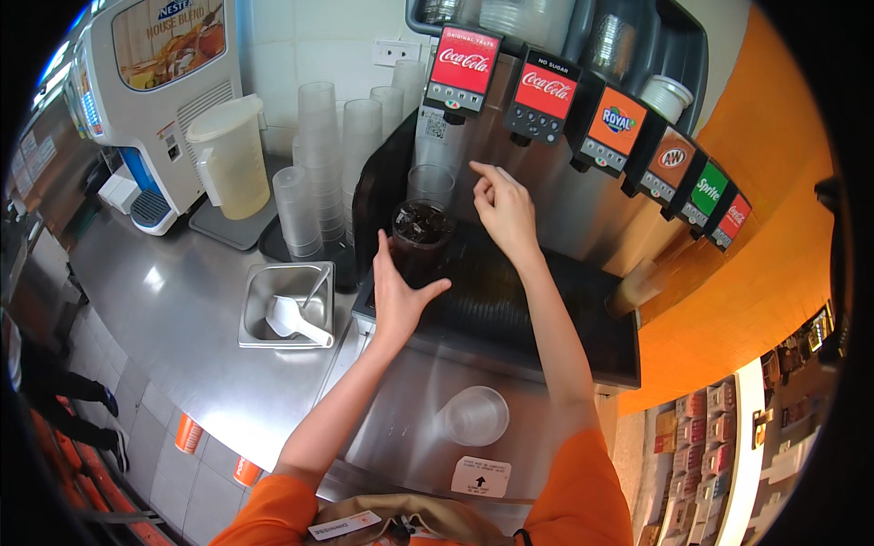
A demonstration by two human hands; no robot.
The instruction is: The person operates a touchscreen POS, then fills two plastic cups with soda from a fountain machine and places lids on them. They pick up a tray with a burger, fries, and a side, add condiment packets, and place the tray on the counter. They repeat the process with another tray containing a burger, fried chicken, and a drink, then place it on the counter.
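- Holding both hands apart.
- Spreading the left hand just beside the iced drink, leaving contact impossible to tell.
- Loosely bending the right hand before the drink machine.
- Seeing the iced drink at the left end of the black tray.

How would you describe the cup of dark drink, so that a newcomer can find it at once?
Start at the drink machine with the slanting row of coloured labels. At the left end of its black tray, by the person's left hand, stands the cup of dark drink. Ice shows near its rim, unlike in the clear cup just behind it.
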